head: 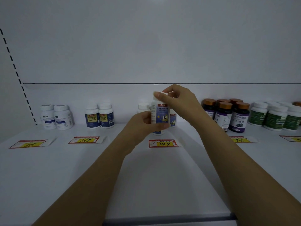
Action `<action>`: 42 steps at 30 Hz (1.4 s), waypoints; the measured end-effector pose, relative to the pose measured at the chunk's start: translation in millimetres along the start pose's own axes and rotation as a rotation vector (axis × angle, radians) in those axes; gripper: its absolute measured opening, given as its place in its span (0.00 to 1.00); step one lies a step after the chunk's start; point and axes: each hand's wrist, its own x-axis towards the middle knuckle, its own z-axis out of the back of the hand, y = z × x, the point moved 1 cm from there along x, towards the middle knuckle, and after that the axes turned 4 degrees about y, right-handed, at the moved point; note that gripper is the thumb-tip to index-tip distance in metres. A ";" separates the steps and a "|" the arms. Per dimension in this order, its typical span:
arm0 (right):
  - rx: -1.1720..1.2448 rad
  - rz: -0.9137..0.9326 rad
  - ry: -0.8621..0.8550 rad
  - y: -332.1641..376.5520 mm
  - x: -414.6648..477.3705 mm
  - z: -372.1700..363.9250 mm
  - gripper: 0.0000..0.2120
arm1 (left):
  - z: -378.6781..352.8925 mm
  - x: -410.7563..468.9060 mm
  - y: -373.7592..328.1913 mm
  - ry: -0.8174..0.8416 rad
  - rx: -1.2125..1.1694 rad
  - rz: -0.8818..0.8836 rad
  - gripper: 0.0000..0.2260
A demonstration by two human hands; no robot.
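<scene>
The thing in play here is a white plastic bottle with a blue label (160,115), dead ahead at 12 o'clock. It's just behind the red-and-yellow price tag marked 147 (163,143) on the white shelf (146,176). It stands upright, long axis running 12 to 6, with its white screw cap (164,94) on top.

Both hands are on it. The left hand (143,123) reaches in from about 8 o'clock and wraps the lower body, fingers (161,125) curled round the front under the label art. The right hand (179,99) sits over the top from 2 o'clock, its fingertips pinching the cap and covering most of it. So the cap is right under the right fingers and the body is inside the left ones, with no reach needed from either. My read: the left is the anchor, and the right would do any twisting, turning about that vertical axis.

I can't quite tell whether the base rests on the shelf or floats just off it, since the left hand hides that bit.

The neighbours are close. A plain white-capped bottle (143,107) stands just behind at its 10 o'clock, and a matching blue-label bottle (172,120) at its 3 o'clock. The dark bottles with copper caps (226,115) stand further out at 3 o'clock. A wide swing would probably bump the two near ones first.
</scene>
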 end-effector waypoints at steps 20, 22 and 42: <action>0.151 -0.011 -0.053 -0.6 0.6 3.0 0.18 | 1.9 1.2 0.8 0.045 -0.012 0.000 0.10; 0.192 0.004 -0.066 1.9 0.9 3.8 0.16 | 3.2 1.6 0.7 -0.005 -0.013 -0.016 0.12; 0.447 -0.071 0.070 -4.3 1.7 -1.1 0.22 | 5.2 -2.1 -2.2 -0.251 0.063 -0.057 0.24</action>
